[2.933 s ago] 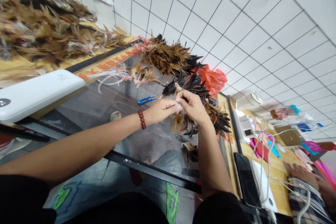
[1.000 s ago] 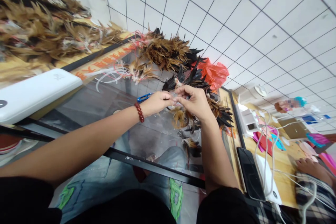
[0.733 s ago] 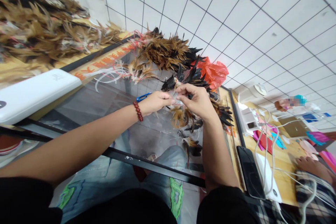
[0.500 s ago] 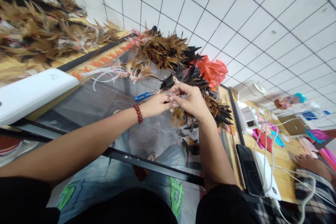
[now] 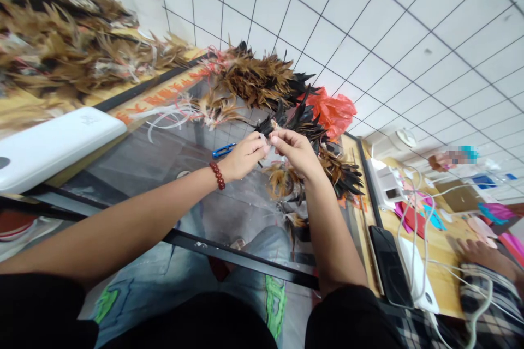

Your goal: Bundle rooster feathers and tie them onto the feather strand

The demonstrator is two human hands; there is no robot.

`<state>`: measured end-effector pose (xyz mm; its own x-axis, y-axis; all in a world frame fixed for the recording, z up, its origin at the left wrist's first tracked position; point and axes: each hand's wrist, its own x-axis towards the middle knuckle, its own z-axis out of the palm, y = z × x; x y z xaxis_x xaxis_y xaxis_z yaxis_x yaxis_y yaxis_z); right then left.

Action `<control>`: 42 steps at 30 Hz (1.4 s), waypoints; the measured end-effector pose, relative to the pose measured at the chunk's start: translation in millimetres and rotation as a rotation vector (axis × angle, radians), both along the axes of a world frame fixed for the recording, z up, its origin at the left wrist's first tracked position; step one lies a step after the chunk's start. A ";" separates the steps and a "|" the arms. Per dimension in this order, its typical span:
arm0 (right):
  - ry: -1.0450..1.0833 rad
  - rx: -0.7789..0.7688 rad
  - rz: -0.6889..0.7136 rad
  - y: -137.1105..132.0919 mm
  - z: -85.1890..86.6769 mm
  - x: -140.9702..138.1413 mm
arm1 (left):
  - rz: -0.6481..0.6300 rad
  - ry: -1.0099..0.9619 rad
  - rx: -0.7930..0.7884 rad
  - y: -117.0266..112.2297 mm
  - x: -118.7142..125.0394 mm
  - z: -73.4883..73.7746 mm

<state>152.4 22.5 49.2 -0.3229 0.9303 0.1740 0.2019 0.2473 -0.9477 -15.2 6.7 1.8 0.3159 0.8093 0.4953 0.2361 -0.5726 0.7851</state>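
Observation:
Over the glass table point(image 5: 164, 169), my left hand point(image 5: 245, 157) pinches with thumb and forefinger. A small pale bit shows at its fingertips, and a thin dark tip sticks out beneath; I cannot make out what it is. My right hand point(image 5: 295, 150), also pinched, nearly meets it from the right; whatever its fingertips hold is hidden or too small to name. Left of my left hand lie blue thread snips point(image 5: 223, 150). Black feathers point(image 5: 303, 117) are spread just behind my right hand, and a small brown feather tuft point(image 5: 279, 181) lies below it.
A brown feather bundle point(image 5: 257, 79) and a red plastic bag point(image 5: 333, 112) lie at the back. On the left are a white power bank point(image 5: 61, 144) and a heap of feathers point(image 5: 73, 38). A black phone point(image 5: 388, 264) and another person's hand point(image 5: 485, 256) are at the right.
My left hand has turned, its fingers rising to a pinch with the pale bit above them. My fingertips were overlapping and now sit side by side. The objects on the table look unchanged.

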 end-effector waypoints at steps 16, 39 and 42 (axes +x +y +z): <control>0.099 0.211 -0.234 4.3 -0.7 -2.1 | 0.051 -0.648 -0.477 23.2 21.9 21.0; 0.285 0.388 -0.566 1.8 7.9 1.2 | -0.017 -0.604 -0.402 51.1 49.2 69.4; 0.186 0.443 -0.635 0.6 6.6 3.6 | -0.014 -0.581 -0.440 52.4 50.9 72.1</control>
